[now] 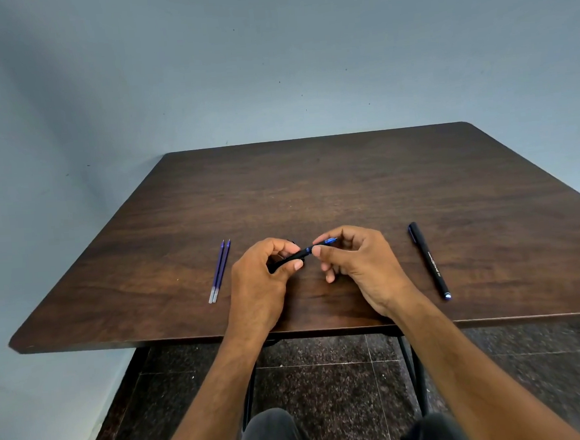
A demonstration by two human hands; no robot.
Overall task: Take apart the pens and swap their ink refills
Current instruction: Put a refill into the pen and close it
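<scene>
A black pen is held just above the brown table, near its front edge. My left hand grips the pen's black barrel. My right hand pinches the blue tip section between thumb and forefinger. Two loose blue ink refills lie side by side on the table, left of my left hand. A second black pen, capped and whole, lies to the right of my right hand.
The table's front edge runs just under my wrists. A grey-blue wall stands behind the table and to its left. Below are the table's black legs, a dark speckled floor and my knees.
</scene>
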